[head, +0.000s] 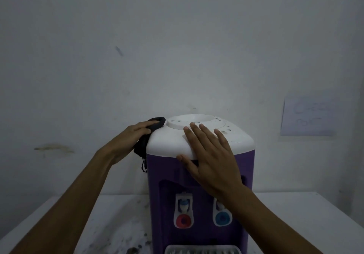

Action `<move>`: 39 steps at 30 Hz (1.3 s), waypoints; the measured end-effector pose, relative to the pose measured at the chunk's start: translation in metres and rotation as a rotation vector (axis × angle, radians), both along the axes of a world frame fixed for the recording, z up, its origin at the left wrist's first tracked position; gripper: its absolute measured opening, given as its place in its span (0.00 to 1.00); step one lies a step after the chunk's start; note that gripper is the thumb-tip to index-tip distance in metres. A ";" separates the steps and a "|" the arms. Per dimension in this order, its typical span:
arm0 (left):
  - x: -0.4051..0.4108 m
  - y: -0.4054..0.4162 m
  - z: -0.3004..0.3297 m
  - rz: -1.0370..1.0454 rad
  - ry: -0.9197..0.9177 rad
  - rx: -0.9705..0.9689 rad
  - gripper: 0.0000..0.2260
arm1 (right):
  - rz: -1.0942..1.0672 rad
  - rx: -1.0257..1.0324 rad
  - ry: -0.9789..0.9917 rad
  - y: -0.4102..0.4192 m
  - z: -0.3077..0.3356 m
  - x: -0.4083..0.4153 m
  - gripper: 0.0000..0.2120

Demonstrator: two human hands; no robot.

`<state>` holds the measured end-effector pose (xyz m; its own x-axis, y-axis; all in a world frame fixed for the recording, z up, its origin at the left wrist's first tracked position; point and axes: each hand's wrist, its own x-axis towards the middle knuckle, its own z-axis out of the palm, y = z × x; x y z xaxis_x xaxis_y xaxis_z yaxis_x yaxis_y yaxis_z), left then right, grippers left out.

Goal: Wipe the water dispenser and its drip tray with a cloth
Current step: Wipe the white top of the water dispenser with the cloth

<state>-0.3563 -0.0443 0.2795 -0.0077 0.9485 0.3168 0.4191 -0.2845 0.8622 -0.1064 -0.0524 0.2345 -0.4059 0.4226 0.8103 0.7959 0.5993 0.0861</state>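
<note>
A purple water dispenser (167, 190) with a white top (169, 141) stands on a white table. Dark specks dot the right of the top. A red tap (183, 220) and a blue tap (222, 218) sit on its front, above the pale drip tray (202, 249) at the bottom edge. My left hand (132, 135) presses a dark cloth (155, 124) against the top's left edge; part of the cloth hangs down the side. My right hand (210, 155) lies flat on the front of the top, fingers spread.
The white table (110, 220) is stained and speckled with dirt to the left of the dispenser. A plain wall stands close behind, with a paper sheet (308, 116) stuck on it at the right.
</note>
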 end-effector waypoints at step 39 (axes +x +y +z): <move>0.063 -0.046 0.017 0.247 0.733 0.263 0.17 | 0.281 -0.067 0.163 -0.006 0.006 0.014 0.28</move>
<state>-0.2936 -0.0900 0.2969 0.0886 0.8407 0.5343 0.9278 -0.2648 0.2627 -0.0923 -0.0581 0.2409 -0.3813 0.3673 0.8483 0.5988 0.7973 -0.0761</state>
